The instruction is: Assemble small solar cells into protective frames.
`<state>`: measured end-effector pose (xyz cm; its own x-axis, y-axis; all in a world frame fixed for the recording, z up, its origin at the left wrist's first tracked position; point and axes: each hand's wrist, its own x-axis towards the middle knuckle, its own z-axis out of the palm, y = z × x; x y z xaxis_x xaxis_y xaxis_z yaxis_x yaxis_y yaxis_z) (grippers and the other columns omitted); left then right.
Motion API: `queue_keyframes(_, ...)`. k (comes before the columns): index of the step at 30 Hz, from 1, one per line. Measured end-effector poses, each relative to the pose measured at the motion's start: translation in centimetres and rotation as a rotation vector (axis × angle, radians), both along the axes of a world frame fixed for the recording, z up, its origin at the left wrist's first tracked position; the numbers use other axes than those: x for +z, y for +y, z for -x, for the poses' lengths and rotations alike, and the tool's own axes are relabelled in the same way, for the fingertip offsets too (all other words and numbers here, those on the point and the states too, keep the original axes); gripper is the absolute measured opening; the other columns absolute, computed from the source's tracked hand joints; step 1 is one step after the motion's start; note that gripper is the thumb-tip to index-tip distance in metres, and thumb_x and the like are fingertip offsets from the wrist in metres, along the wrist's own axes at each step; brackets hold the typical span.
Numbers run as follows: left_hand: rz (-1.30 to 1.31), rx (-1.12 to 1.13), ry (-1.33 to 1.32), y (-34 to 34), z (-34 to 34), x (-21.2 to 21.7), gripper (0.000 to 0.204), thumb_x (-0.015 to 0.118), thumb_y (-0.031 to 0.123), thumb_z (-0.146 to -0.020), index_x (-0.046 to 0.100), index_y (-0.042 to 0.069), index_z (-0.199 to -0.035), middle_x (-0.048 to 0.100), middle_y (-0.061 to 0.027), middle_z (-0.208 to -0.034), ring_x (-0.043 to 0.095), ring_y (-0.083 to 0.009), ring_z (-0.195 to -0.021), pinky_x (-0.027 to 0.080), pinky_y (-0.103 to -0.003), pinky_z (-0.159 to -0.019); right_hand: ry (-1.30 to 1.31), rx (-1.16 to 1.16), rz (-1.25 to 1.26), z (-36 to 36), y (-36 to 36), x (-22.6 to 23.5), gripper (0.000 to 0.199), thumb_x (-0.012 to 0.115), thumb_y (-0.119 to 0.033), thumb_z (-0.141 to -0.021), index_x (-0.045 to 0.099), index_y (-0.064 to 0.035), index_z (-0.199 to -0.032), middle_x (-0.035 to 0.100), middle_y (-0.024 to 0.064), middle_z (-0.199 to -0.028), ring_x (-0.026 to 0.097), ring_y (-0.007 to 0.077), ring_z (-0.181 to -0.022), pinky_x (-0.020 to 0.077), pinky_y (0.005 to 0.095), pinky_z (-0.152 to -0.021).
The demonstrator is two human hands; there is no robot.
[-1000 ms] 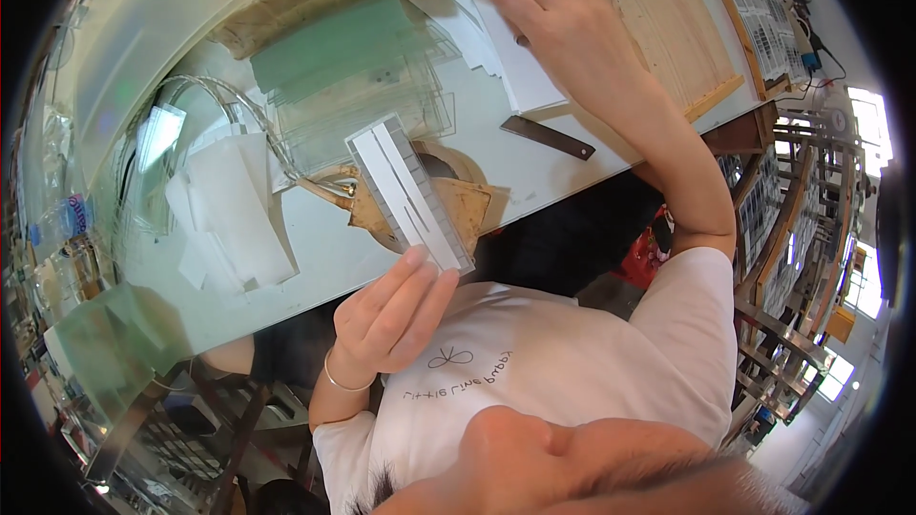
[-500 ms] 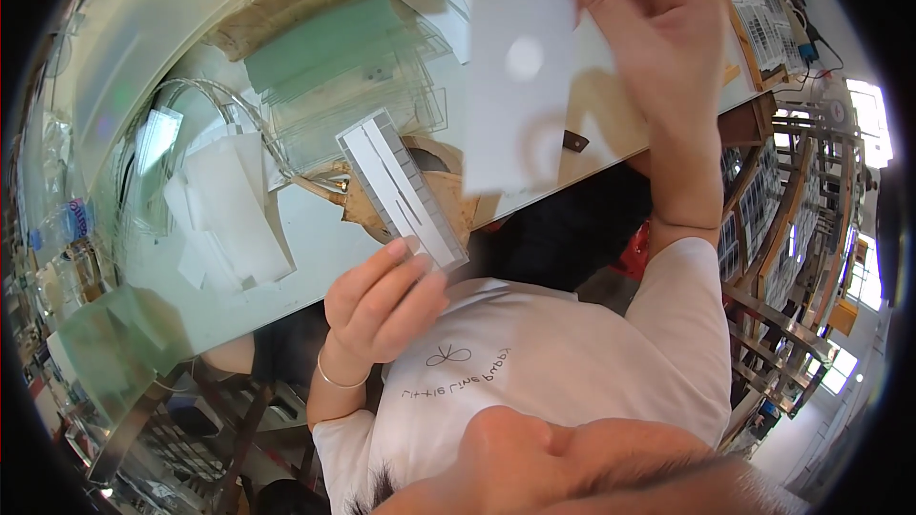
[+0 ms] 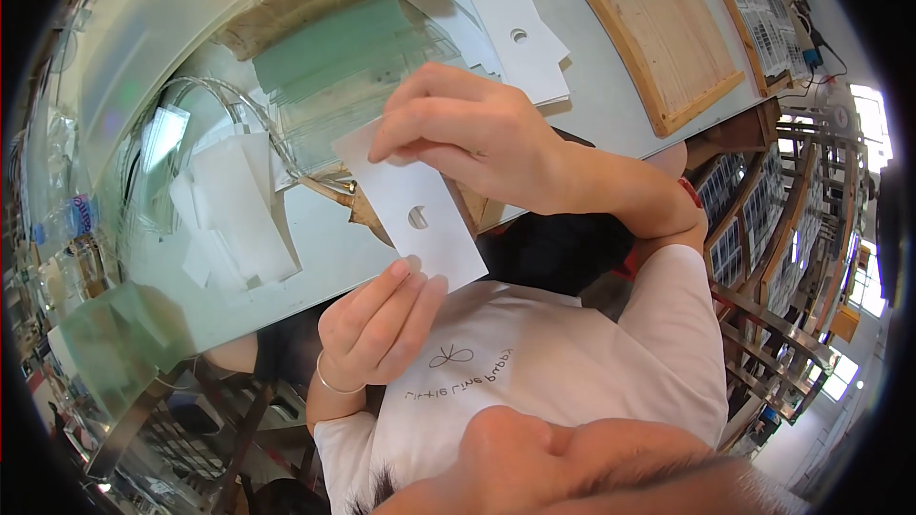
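Observation:
A white rectangular sheet with a round cutout (image 3: 444,246) lies tilted between my hands, above the table's near edge. Fingers of my left hand (image 3: 382,319) pinch its lower end. At its upper end, the fingers of my right hand (image 3: 468,133) are closed on the sheet. It covers a narrow panel with grey segments and white strips, seen bare in my left hand earlier; only a bit of something grey shows through the cutout. Behind the sheet is a tan piece (image 3: 366,219), mostly hidden.
Similar white cutout sheets (image 3: 496,0) lie at the far right, beside a wooden-framed tray (image 3: 620,55). Green-tinted glass plates (image 3: 334,43) are stacked behind my hands. Left of a curved cable bundle (image 3: 253,119) or near it lie translucent white sheets (image 3: 229,200).
My right hand has come down and left with the white sheet, which now covers the panel in my left hand. The stacked cutout sheets and wooden tray behind are now uncovered.

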<state>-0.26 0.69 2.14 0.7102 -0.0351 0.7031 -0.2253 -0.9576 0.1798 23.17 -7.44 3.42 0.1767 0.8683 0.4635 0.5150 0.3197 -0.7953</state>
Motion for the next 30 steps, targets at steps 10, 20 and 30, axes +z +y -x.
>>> queue_keyframes(10,0.025,0.012,0.044,-0.3,0.1,-0.2,0.021,0.081,0.004,-0.079,0.077,0.006,-0.1,0.072,-0.0042,-0.103,0.072,-0.0217,-0.103,0.061,-0.026,-0.079,-0.115,-0.059,-0.037,0.6,0.3,-0.6,0.025,0.07,0.013,-0.084,0.074,-0.0039,-0.102,0.065,0.0073,-0.103,0.066,0.0206,-0.089,0.0572,0.0286,-0.075)
queue_keyframes(20,-0.042,0.023,0.041,-0.2,0.0,-1.0,0.013,0.076,0.007,-0.086,0.077,0.007,-0.099,0.071,-0.0032,-0.1,0.072,-0.0207,-0.103,0.06,-0.026,-0.077,-0.323,-0.127,-0.047,0.3,0.6,-1.3,0.031,0.069,0.014,-0.081,0.074,-0.0081,-0.103,0.063,0.0093,-0.112,0.063,0.0233,-0.099,0.0573,0.0326,-0.085)
queue_keyframes(30,0.235,-0.052,-0.042,0.6,1.7,0.1,0.017,0.073,0.007,-0.086,0.072,0.01,-0.103,0.068,-0.0071,-0.104,0.07,-0.0244,-0.093,0.059,-0.031,-0.073,-0.183,0.019,-0.019,-1.5,-0.4,1.4,0.033,0.072,0.012,-0.08,0.075,-0.013,-0.101,0.062,0.0062,-0.112,0.058,0.0235,-0.101,0.0528,0.033,-0.086)
